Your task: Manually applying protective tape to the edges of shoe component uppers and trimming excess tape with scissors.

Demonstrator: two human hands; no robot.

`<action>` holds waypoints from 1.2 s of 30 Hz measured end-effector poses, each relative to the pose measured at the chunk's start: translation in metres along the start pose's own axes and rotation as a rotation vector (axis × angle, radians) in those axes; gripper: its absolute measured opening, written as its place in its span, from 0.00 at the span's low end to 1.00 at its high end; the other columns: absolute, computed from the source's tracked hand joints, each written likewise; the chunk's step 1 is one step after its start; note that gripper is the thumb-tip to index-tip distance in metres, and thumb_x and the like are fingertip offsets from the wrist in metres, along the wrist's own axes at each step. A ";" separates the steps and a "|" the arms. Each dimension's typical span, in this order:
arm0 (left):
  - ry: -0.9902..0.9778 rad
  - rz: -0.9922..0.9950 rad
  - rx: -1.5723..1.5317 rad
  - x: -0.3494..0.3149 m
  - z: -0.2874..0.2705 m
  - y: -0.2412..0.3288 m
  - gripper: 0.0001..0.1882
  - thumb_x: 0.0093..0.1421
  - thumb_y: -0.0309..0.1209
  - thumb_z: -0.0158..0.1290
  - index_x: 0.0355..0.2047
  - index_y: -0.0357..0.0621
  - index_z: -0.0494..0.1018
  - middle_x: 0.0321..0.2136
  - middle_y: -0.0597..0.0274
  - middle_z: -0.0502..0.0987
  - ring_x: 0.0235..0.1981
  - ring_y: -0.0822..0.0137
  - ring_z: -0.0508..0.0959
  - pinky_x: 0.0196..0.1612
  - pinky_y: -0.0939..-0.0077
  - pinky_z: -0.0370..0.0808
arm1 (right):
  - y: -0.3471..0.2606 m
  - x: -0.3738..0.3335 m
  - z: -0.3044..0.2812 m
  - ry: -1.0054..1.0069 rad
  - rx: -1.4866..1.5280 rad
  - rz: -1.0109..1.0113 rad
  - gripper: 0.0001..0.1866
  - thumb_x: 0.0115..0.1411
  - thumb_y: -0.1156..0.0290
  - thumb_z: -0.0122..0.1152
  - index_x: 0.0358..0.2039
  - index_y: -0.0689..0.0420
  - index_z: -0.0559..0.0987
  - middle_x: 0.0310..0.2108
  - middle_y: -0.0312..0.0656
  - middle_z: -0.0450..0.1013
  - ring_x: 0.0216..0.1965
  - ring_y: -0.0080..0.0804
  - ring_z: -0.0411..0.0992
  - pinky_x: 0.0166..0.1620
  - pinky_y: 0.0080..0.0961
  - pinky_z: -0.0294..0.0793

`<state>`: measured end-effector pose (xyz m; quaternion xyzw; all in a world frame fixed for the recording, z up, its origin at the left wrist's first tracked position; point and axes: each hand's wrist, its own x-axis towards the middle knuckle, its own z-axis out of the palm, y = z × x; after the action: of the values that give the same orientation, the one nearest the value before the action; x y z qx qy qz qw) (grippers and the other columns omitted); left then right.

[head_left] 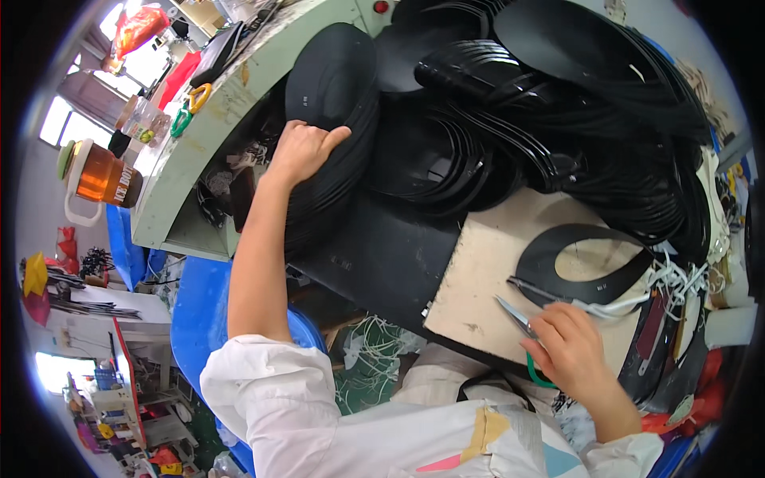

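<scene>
My left hand lies on a stack of black curved pieces at the upper left of the work surface. Its thumb sticks out to the right, while the bent fingertips are hidden, so its grip is unclear. Low at the right, my right hand is closed around scissors with a green handle, blades pointing up and left. Just beyond it, a black ring-shaped piece rests on a beige board. A whitish strip runs along the near edge of that piece.
Glossy black curved pieces are heaped across the far side. White cords hang at the right. A pale green bench at the left carries yellow- and green-handled scissors and a jug of amber liquid. A blue tub stands below.
</scene>
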<state>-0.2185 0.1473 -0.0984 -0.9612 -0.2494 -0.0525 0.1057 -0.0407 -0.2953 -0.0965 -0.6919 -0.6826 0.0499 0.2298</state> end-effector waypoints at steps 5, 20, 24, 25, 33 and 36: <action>0.326 -0.050 -0.265 -0.072 -0.047 0.024 0.42 0.40 0.51 0.63 0.53 0.44 0.66 0.49 0.55 0.71 0.56 0.57 0.64 0.58 0.63 0.59 | 0.004 0.153 0.006 0.158 -0.067 -0.326 0.23 0.37 0.70 0.69 0.36 0.61 0.74 0.33 0.44 0.69 0.38 0.40 0.69 0.38 0.31 0.69; 0.456 -0.412 -0.191 -0.227 0.018 0.007 0.40 0.30 0.34 0.69 0.49 0.46 0.71 0.47 0.47 0.71 0.41 0.52 0.76 0.42 0.68 0.75 | -0.005 0.354 0.126 -0.221 0.038 -0.696 0.29 0.32 0.64 0.69 0.41 0.56 0.78 0.25 0.44 0.75 0.34 0.41 0.73 0.45 0.33 0.66; 0.525 -0.414 -0.122 -0.248 0.025 0.013 0.37 0.29 0.32 0.70 0.45 0.43 0.72 0.48 0.45 0.71 0.41 0.50 0.76 0.41 0.65 0.75 | -0.019 0.355 0.130 -0.397 0.274 -0.581 0.31 0.34 0.57 0.71 0.41 0.57 0.78 0.31 0.47 0.76 0.38 0.43 0.73 0.42 0.35 0.69; 0.483 -0.438 -0.148 -0.250 0.030 0.017 0.39 0.29 0.33 0.70 0.47 0.43 0.71 0.49 0.45 0.69 0.42 0.49 0.75 0.42 0.65 0.75 | -0.008 0.358 0.151 -0.483 0.369 -0.476 0.32 0.39 0.50 0.69 0.42 0.56 0.78 0.31 0.50 0.76 0.38 0.42 0.74 0.41 0.34 0.70; 0.387 -0.484 -0.298 -0.258 0.031 0.007 0.47 0.29 0.41 0.70 0.52 0.43 0.65 0.52 0.46 0.66 0.47 0.46 0.71 0.47 0.60 0.72 | -0.015 0.370 0.163 -0.534 0.363 -0.286 0.36 0.44 0.39 0.62 0.35 0.64 0.80 0.28 0.51 0.76 0.33 0.44 0.74 0.39 0.33 0.71; 0.371 -0.438 -0.273 -0.245 0.008 0.003 0.45 0.30 0.43 0.69 0.50 0.41 0.66 0.52 0.45 0.65 0.50 0.46 0.68 0.51 0.59 0.68 | -0.014 0.364 0.162 -0.103 0.143 -0.609 0.33 0.42 0.37 0.61 0.25 0.61 0.79 0.27 0.45 0.75 0.35 0.38 0.73 0.40 0.29 0.68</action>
<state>-0.4297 0.0316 -0.1449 -0.8640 -0.4174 -0.2816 0.0055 -0.0931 0.0966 -0.1463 -0.4345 -0.8638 0.0618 0.2475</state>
